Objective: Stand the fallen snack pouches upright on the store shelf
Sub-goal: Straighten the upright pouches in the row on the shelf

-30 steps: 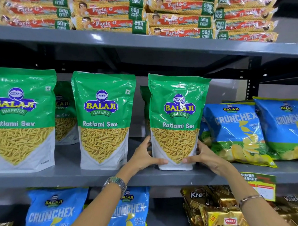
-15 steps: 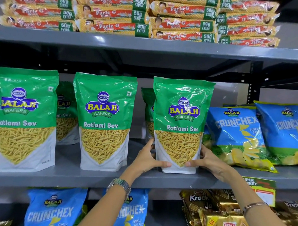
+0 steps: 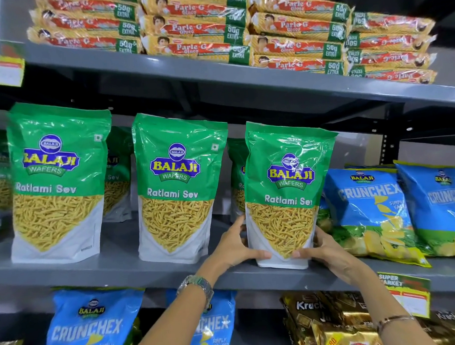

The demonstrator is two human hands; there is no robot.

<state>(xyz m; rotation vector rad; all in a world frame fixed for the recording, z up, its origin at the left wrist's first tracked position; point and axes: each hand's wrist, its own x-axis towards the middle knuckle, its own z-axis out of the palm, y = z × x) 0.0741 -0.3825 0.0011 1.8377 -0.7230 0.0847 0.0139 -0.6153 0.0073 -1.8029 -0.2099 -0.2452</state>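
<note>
Head view. Left hand [image 3: 233, 246] and right hand [image 3: 326, 251] clasp the base of an upright green Ratlami Sev pouch [image 3: 287, 193] on the grey shelf [image 3: 121, 271]. Left of the grip stand two more green pouches [image 3: 177, 187]; right of it lean blue Crunchex bags [image 3: 371, 213].

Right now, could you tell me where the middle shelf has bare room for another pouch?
Bare patches lie between the left pouch and middle pouch, and between that and the held pouch. Right of it, Crunchex bags crowd the shelf.
</note>
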